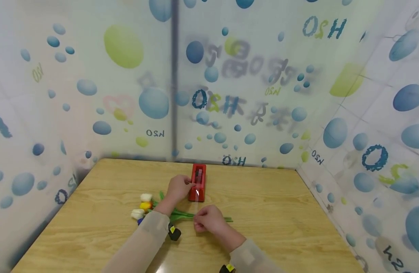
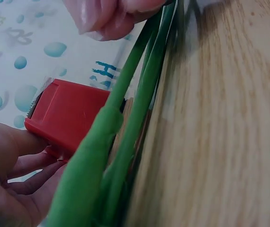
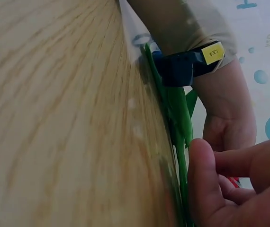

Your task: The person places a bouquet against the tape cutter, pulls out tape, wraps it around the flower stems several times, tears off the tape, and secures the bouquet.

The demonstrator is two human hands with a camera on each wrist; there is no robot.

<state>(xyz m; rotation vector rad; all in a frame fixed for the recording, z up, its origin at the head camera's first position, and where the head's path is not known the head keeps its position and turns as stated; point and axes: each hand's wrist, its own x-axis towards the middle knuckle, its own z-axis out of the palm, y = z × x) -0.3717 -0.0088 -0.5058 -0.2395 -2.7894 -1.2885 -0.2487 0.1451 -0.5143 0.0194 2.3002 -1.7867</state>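
In the head view my left hand (image 1: 177, 188) grips the side of a red tape dispenser (image 1: 202, 193), which stands near the back of the table. The left wrist view shows its thumb and fingers against the red body (image 2: 78, 118) beside the toothed cutter. A thin strip of clear tape (image 1: 196, 206) runs from the dispenser towards me. My right hand (image 1: 211, 219) pinches the tape's end, close over the green stems (image 1: 183, 215) of a bunch of artificial tulips. The stems lie crosswise, their blooms (image 1: 146, 205) white, yellow-orange and blue, partly behind my left forearm.
A wooden table (image 1: 264, 212) carries everything. Patterned curtains (image 1: 230, 125) with blue and green dots stand behind it and on both sides. Each wrist wears a black camera (image 1: 174, 232) with a yellow label.
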